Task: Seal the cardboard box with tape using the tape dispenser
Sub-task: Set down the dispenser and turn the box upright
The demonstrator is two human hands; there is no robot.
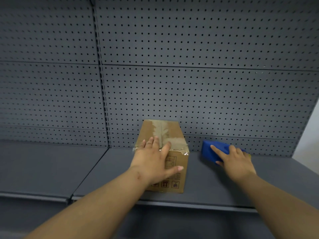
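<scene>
A small brown cardboard box [170, 131] stands on the grey shelf [198, 180], its closed top flaps covered with strips of clear tape. My left hand [155, 159] lies flat over the box's near top edge, fingers spread, thumb down the front face. To the right, a blue tape dispenser [213, 150] rests on the shelf against the back panel. My right hand [236, 159] is on top of the dispenser, index finger stretched along it and thumb under its near side. The dispenser's right end is hidden by that hand.
A grey perforated back panel [189, 83] rises right behind the box and dispenser. A vertical slotted upright [103, 94] divides the shelving; another shelf bay [43, 166] lies to the left. The shelf's front edge [172, 202] runs below the box.
</scene>
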